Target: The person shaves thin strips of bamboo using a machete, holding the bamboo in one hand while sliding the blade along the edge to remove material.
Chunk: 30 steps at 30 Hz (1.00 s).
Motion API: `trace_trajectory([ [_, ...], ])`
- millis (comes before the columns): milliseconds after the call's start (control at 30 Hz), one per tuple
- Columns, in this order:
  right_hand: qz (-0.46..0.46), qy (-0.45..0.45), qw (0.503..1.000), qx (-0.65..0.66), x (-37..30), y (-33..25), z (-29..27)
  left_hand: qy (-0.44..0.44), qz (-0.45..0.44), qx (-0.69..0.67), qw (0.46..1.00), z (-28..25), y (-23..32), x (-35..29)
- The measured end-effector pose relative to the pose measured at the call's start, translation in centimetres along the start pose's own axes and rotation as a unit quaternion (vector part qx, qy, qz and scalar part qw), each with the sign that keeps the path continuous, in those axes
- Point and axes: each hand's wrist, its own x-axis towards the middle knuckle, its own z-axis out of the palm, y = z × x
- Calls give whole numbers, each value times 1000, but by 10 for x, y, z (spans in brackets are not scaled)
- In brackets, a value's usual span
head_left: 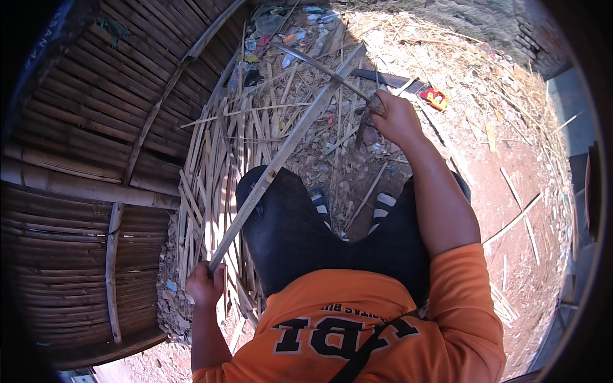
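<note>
A long bamboo strip (287, 148) slants from lower left to upper right across my left thigh. My left hand (205, 285) is closed around its near end. In my right hand (393, 119), closed on the handle, is a long-bladed machete (308, 59). Its blade points to the upper left and crosses over the far part of the strip; whether the two touch I cannot tell. The blade's middle and the strip overlap in view. Just right of my right hand lies a hand saw (415, 88) with a red and yellow handle.
Many split bamboo strips (220, 166) lie in a pile at my left, beside a bamboo slat wall (83, 153). Shavings (415, 38) and bits of litter cover the ground ahead. Loose sticks (523, 214) lie on the bare soil at the right. My sandalled feet (383, 205) rest between.
</note>
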Motion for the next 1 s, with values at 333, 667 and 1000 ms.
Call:
trace_trajectory([
  [333, -63, -56, 996, -20, -1, -6, 8, -7, -24, -58, 998, 1, 8, 11],
  [667, -159, -78, 983, -39, -14, -40, 19, -15, -48, -106, 993, 4, 31, 22],
  [1000, -212, -121, 968, -60, -21, -53, 19, -54, -47, -87, 994, 3, 53, 41],
])
